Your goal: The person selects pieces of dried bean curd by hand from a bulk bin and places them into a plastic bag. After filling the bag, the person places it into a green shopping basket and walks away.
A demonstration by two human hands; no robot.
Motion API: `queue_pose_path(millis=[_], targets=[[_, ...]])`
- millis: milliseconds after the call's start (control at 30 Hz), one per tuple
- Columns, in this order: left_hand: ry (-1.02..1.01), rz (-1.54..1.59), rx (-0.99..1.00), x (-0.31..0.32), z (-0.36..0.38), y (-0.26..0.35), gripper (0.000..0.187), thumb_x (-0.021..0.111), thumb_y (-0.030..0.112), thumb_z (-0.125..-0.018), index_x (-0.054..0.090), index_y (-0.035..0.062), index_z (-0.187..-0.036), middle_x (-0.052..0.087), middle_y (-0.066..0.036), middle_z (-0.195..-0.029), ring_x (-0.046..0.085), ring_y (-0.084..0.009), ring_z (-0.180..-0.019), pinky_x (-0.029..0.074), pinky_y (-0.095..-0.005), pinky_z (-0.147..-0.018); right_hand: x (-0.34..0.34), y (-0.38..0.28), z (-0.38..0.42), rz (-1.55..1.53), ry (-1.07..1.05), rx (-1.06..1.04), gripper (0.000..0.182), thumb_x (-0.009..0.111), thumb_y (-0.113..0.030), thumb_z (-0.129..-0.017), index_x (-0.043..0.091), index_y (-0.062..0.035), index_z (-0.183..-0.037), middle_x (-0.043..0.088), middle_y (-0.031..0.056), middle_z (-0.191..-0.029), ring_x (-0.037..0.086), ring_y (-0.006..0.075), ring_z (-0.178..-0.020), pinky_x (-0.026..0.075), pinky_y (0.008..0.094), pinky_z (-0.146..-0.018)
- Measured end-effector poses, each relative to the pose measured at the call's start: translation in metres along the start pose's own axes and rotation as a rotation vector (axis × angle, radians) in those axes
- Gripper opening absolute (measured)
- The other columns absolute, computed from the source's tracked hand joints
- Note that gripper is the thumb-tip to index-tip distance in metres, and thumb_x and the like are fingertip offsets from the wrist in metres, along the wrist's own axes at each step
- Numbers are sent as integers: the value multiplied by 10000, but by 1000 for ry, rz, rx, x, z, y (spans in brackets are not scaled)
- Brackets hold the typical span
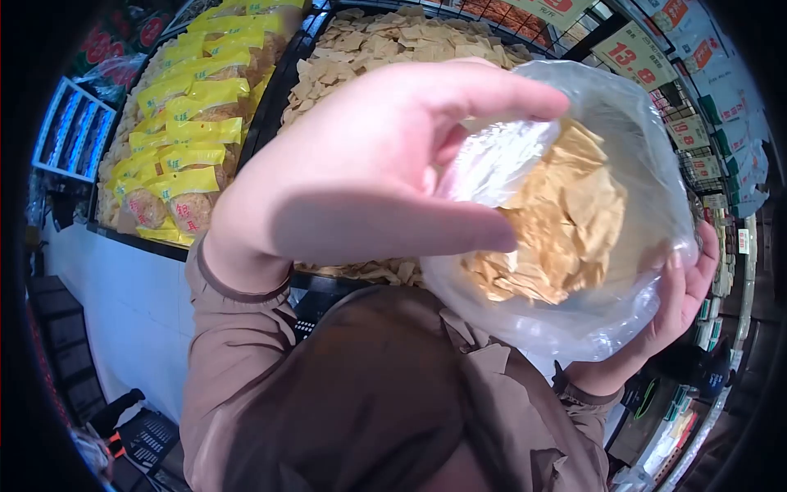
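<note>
A clear plastic bag [631, 164] hangs open close to the camera, partly filled with thin yellow-tan sheets of dried food [557, 221]. My left hand [369, 172] pinches the bag's rim at its left side, thumb and fingers closed on the plastic. My right hand [684, 287] cups the bag from below and behind on the right, seen partly through the plastic. Both arms wear brown sleeves.
Behind the bag a black bin [287, 74] holds a heap of loose tan sheets [393, 41]. To its left a bin holds several yellow-labelled packets [188, 148]. Price signs [631, 53] and shelves stand at the right. A white counter front [123, 295] lies below the bins.
</note>
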State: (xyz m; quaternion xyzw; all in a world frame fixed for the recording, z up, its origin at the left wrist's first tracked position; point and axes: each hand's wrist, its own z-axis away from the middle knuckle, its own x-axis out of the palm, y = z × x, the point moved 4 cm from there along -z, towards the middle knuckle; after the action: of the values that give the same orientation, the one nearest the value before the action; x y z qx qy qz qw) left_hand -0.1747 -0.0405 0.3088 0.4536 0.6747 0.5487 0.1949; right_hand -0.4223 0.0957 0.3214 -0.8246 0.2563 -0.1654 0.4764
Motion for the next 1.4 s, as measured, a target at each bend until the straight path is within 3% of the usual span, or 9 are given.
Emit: queue_pose_path(millis=[100, 167, 367, 600, 867, 1000, 1133, 1200, 1400], targets=[[-73, 36, -30, 12, -30, -43, 696, 753, 48, -747, 414, -116, -1332, 648, -182, -1098, 652, -150, -893, 543, -254, -751, -40, 24, -20, 130, 21, 68, 454, 545, -1, -893, 368, 39, -1309, 651, 89, -976, 601, 120, -908, 459, 252, -814], [-113, -50, -267, 30, -34, -52, 683, 693, -76, -775, 396, -27, -1389, 550, -104, -1205, 603, -120, -946, 525, -241, -786, -72, 53, -29, 137, -13, 117, 439, 565, -20, -897, 386, 26, -1296, 657, 65, -985, 588, 94, -890, 442, 228, -824], [-25, -285, -135, 43, -11, -119, 749, 764, 43, -744, 411, 29, -1404, 466, -75, -1169, 458, -84, -711, 419, -228, -607, -81, 114, 7, 113, 33, 299, 392, 567, -43, -909, 414, 3, -1267, 616, 19, -897, 548, 70, -827, 411, 206, -796], [67, -259, -191, 26, 24, -162, 771, 760, 67, -756, 367, -14, -1415, 420, -122, -1193, 535, -122, -887, 472, -239, -707, -162, 225, 91, 247, 395, 112, 506, 603, -114, -907, 364, 25, -1330, 479, 134, -1206, 496, 200, -1071, 413, 324, -932], [50, -197, -361, -3, 25, -149, 919, 812, 229, -741, 282, 52, -1471, 425, -159, -1274, 509, -134, -886, 454, -287, -820, -205, 283, 151, 988, 280, 205, 624, 655, -162, -878, 326, 29, -1372, 427, 159, -1277, 478, 265, -1150, 401, 355, -993], [569, -1096, -304, -72, 32, -164, 1116, 887, 382, -583, 272, 87, -1467, 279, -244, -1435, 345, -383, -1302, 328, -457, -1075, -194, 277, 158, 1006, 296, 207, 632, 660, -165, -874, 325, 28, -1374, 416, 162, -1289, 475, 270, -1158, 398, 358, -1000], [549, -1328, -443, -89, 29, -175, 1204, 898, 423, -500, 260, 133, -1479, 131, -257, -1514, 147, -473, -1394, 217, -551, -1121, -192, 275, 157, 1022, 290, 210, 640, 664, -168, -871, 323, 28, -1376, 405, 165, -1302, 473, 275, -1166, 396, 361, -1007], [241, -1504, -380, -74, 15, -173, 1248, 914, 389, -439, 261, 190, -1484, 92, -244, -1537, 96, -466, -1412, 173, -605, -1115, -191, 273, 159, 1020, 290, 209, 644, 667, -169, -870, 322, 28, -1377, 400, 166, -1308, 471, 278, -1169, 395, 362, -1011], [-52, -1613, -218, -53, -36, -172, 1203, 910, 357, -438, 304, 212, -1467, 188, -209, -1524, 156, -458, -1402, 207, -616, -1099, -190, 272, 161, 1024, 289, 213, 656, 674, -173, -865, 320, 27, -1380, 384, 170, -1326, 467, 285, -1181, 392, 366, -1022]])
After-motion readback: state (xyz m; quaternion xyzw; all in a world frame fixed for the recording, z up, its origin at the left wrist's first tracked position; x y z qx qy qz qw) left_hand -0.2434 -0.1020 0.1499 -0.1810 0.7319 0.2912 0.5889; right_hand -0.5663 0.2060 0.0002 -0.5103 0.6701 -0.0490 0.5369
